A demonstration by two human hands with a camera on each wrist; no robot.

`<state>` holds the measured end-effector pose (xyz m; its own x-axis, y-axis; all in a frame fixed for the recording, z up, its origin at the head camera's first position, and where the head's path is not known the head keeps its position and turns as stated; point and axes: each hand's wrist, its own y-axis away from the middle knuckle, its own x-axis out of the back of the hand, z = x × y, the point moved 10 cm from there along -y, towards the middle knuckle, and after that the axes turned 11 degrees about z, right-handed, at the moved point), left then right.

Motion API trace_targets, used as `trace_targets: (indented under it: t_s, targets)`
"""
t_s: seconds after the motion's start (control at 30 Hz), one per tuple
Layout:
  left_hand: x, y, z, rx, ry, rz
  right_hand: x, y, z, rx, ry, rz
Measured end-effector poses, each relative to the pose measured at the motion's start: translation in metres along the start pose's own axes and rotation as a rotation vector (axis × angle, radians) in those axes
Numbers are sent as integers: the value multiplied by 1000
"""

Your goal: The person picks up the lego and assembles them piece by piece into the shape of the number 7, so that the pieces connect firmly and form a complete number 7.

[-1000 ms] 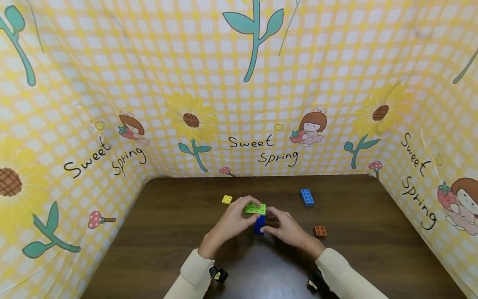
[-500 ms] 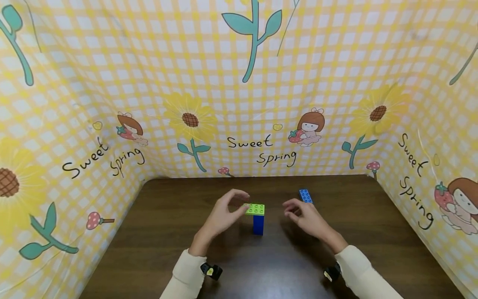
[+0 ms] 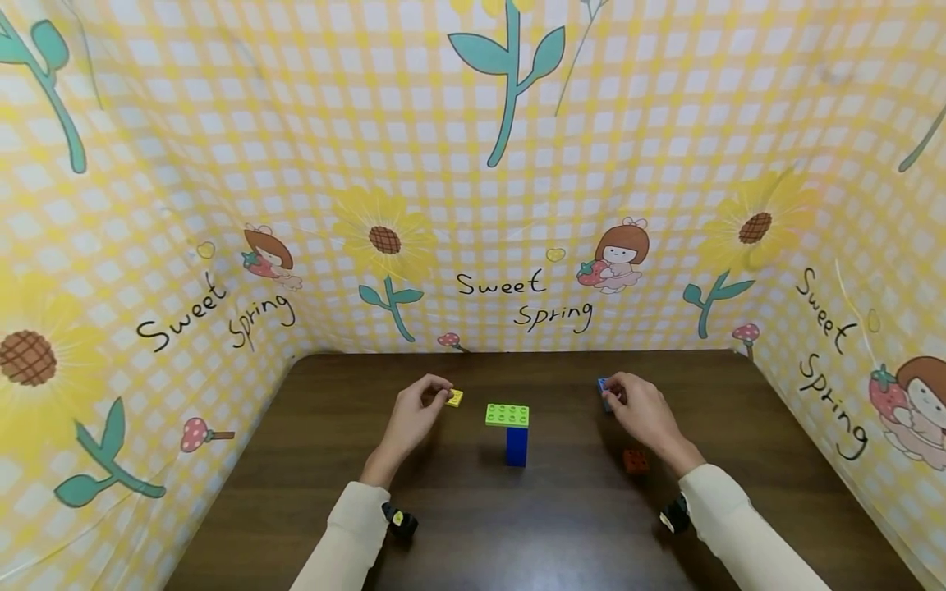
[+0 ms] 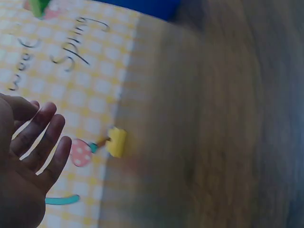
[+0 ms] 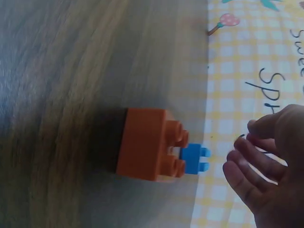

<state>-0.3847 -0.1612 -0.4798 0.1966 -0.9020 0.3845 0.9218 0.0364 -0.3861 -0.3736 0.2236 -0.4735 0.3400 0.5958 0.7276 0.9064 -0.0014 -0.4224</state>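
Observation:
In the head view a light green plate-like brick [image 3: 507,415] lies across the top of a dark blue upright block [image 3: 516,447], overhanging to the left. My left hand [image 3: 411,414] reaches to a small yellow brick [image 3: 456,399], fingertips close by its left side; the left wrist view has the fingers loosely bent and apart from it. Farther right, my right hand [image 3: 645,413] is over a blue brick [image 3: 603,386], partly covering it. Its fingers [image 5: 244,183] are relaxed in the right wrist view, with no brick between them.
An orange-brown brick [image 3: 636,461] sits below the right forearm and looms large in the right wrist view. Yellow checked cloth [image 3: 473,189] walls in the back and sides of the dark wooden table [image 3: 458,525].
Both hands have let go of the green and blue stack, which stays standing. The left has moved left to the yellow brick, the right rightward to the blue brick.

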Motion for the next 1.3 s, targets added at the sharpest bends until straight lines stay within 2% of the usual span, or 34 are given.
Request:
trace_targets:
  t_s: [0.2,0.3,0.47,0.6,0.73,1.0,1.3]
  targets:
    - [-12,-5,-17,-44,-194,-41,-10,-6,10,-17,91,-3]
    - [-22,-3,-26,-53,-284,-93,-18,-6,12,-28,117,-37]
    - [-38,3,-33,-56,-333,-211,-27,-2,14,-37,141,-93]
    - [-44,6,-34,-77,-388,-263,-34,1,17,-44,148,-155]
    - [-44,8,-34,-87,-436,-254,-39,3,18,-42,119,-191]
    - [-40,6,-39,-34,-387,-202,-37,2,12,27,118,-182]
    - [-40,6,-42,-47,-401,-200,-38,8,13,28,134,-197]
